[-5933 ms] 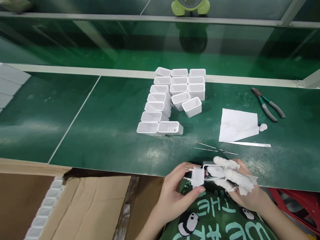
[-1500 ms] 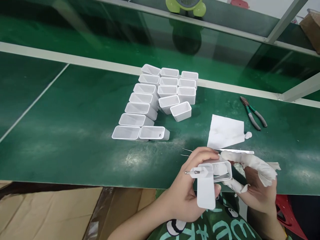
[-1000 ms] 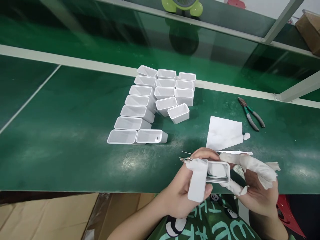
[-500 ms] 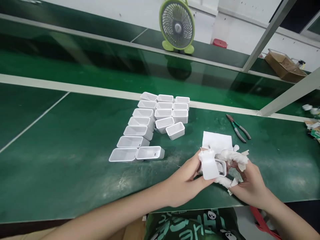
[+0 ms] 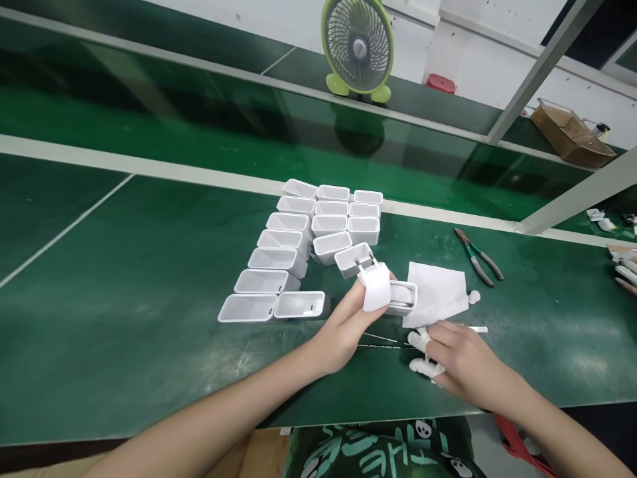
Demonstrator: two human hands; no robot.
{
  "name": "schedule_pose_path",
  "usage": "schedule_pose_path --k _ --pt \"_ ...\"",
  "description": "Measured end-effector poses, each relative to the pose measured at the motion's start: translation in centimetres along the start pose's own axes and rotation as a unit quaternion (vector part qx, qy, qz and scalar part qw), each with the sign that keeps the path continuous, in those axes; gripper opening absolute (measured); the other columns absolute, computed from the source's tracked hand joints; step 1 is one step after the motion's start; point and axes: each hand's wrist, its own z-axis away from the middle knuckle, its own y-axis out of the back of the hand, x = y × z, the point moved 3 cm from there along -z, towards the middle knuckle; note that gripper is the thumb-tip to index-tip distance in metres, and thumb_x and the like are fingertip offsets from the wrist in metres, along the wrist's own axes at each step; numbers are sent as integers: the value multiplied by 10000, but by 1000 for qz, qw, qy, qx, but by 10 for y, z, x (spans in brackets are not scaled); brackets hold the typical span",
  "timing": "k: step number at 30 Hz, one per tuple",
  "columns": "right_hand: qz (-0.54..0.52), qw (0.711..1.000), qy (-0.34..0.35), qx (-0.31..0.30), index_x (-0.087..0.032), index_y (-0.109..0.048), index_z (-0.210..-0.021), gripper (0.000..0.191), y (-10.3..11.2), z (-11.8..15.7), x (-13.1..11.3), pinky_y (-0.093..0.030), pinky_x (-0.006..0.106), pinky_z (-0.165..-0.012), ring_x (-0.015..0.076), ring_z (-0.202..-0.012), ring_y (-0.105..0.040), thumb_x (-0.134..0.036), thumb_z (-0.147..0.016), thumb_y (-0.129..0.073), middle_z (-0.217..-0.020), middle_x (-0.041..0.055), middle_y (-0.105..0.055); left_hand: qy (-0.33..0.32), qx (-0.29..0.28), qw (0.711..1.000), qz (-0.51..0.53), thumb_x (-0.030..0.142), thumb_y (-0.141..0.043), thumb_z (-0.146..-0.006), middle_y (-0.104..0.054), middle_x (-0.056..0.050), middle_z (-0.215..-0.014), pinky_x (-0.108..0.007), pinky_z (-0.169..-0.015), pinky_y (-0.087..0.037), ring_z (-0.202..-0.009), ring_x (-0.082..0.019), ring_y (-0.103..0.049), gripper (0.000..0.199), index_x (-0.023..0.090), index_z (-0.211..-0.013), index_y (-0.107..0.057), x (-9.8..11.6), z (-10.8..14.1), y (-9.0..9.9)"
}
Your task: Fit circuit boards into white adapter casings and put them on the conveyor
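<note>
My left hand [image 5: 343, 325] is closed round a white plug housing [image 5: 377, 287] with two metal pins pointing up and away. Against it, in the same grip, is a small white rectangular case [image 5: 403, 297], its open end facing right with a pale part inside. My right hand [image 5: 455, 358], thumb and forefinger wrapped in white coverings, is low at the table on slim tweezers [image 5: 385, 341]. The tweezers' tips point left, and their middle is hidden under the fingers. Just beyond that hand lies a white sheet [image 5: 438, 292].
Rows of open white cases [image 5: 269, 259] stand left of my hands. Green-handled pliers [image 5: 478, 255] lie at the right. A green fan [image 5: 358, 50] stands on the back ledge, with a cardboard box [image 5: 572, 133] to the right. A small white round piece [image 5: 474, 297] lies by the sheet.
My left hand has moved left and away with the plug housing and case. My right hand has let go of the case and come down onto the tweezers.
</note>
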Motion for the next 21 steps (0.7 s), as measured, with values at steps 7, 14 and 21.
schedule_pose_path --k 7,14,21 --pt "28 999 4 -15 -181 -547 -828 254 23 -2 16 -486 354 -634 235 -763 -557 19 -704 -453 -859 89 -596 -103 5 994 -46 393 -535 -928 -542 -67 -1077 -354 -912 -401 -1027 -226 -506 256 221 -1118 -546 15 4 0" --pt "-19 979 -89 183 -183 -538 -1106 289 70 28 49 -495 251 -566 191 -741 -645 -112 -846 -432 -924 92 -655 -142 63 983 -97 412 -443 -976 -511 -49 -1112 -345 -917 -391 -1079 -216 -470 245 276 -1167 -517 16 9 -1" --pt "-93 963 -64 243 -217 -502 -909 175 43 -1 7 -361 247 -401 129 -378 -438 -59 -856 -447 -480 -53 -481 -99 103 981 -134 391 -421 -987 -492 -59 -1166 -369 -965 -378 -1141 -227 -453 240 275 -1182 -500 3 12 -2"
